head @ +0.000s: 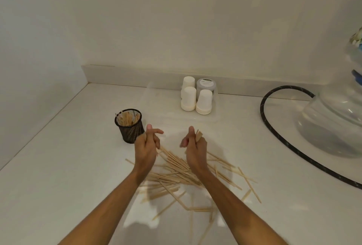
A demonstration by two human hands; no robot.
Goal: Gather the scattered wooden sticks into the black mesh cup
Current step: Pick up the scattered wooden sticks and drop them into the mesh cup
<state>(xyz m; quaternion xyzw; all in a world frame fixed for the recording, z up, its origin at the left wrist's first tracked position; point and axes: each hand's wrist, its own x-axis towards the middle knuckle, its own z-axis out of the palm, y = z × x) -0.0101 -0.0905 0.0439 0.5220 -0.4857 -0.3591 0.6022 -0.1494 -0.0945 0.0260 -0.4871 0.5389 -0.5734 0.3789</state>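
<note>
A black mesh cup [129,125] is standing upright on a white countertop [58,176], already holding a bunch of wooden sticks that are leaning against its inner wall and poking just above the rim. Right of the cup and a little nearer the camera, the person's left hand [147,145] is hovering with its fingers loosely spread and slightly bent, gripping nothing that can be made out. Further right of the cup, the right hand [194,146] is curling its fingers and thumb around a few sticks [198,135], whose ends are jutting up past the knuckles. The scattered wooden sticks [182,174] are lying in a crisscrossed heap on the countertop, nearer the camera than the cup and to its right, partly under both forearms. Behind the cup and to its right, white paper cups [196,99] are standing upside down in short stacks inside a clear plastic bin [152,96], beside a grey lidded tub [206,86]. Far right of the cup, a black braided hose [264,115] is curving round a large clear glass vessel [331,125]. Plain pale walls are meeting in the corner behind the cup.
</note>
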